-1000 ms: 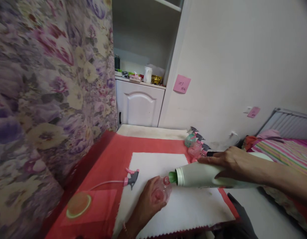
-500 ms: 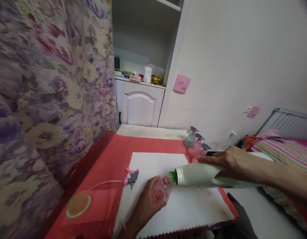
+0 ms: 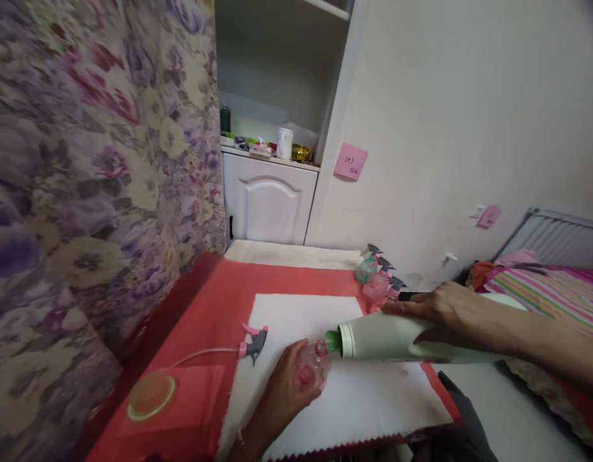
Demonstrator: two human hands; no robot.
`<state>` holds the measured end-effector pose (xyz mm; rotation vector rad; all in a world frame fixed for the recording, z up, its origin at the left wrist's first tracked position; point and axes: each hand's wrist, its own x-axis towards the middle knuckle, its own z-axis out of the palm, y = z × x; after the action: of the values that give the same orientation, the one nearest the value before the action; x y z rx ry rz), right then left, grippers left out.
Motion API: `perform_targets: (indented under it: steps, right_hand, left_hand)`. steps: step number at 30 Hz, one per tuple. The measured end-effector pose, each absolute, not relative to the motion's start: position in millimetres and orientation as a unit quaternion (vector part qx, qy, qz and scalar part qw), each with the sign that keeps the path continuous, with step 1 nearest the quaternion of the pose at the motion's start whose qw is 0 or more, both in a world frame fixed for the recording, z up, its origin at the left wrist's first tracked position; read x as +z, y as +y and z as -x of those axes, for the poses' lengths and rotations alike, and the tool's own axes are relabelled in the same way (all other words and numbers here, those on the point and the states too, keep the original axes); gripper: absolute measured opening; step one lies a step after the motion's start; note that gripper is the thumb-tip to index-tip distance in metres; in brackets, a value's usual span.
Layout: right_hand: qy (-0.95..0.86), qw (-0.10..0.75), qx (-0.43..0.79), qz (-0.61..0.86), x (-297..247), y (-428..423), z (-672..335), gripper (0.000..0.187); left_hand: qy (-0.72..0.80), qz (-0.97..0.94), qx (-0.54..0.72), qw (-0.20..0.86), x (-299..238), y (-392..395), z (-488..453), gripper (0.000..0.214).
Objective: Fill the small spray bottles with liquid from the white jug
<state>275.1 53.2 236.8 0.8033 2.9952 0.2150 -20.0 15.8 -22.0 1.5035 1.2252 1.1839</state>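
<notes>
My left hand (image 3: 287,386) is wrapped round a small clear pink spray bottle (image 3: 312,373), its open neck facing right. My right hand (image 3: 443,314) grips a large pale green jug (image 3: 380,340) that is tilted almost flat. The jug's green spout (image 3: 333,341) meets the bottle's mouth; I cannot tell whether liquid is running. A grey and pink spray trigger (image 3: 255,343) with its thin tube lies left of my left hand, partly on the white mat (image 3: 368,410).
Several spray bottles (image 3: 375,287) stand at the table's back right. A round yellowish lid-like disc (image 3: 151,396) lies on the red cloth (image 3: 277,279) at left. A floral curtain (image 3: 99,192) hangs on the left; a bed (image 3: 556,282) is at right.
Almost nothing differs. Both hands hold the bottle and the jug in nearly the same place, spout at the mouth.
</notes>
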Motion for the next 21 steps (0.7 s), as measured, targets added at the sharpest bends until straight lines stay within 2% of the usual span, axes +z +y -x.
perform_targets:
  steps: [6, 16, 21]
  right_hand:
    - [0.964, 0.002, 0.065, -0.257, 236, 54, -275, 0.052]
    - [0.958, 0.032, 0.047, -0.279, 240, 51, -271, 0.053]
    - [0.959, 0.031, 0.055, -0.278, 239, 52, -272, 0.054]
  left_hand:
    - [0.491, -0.584, 0.482, 0.431, -19, 16, 19, 0.077]
    - [0.485, -0.613, 0.463, 0.418, -20, 12, 18, 0.076]
    - [0.442, -0.604, 0.484, 0.453, -28, 12, 18, 0.071]
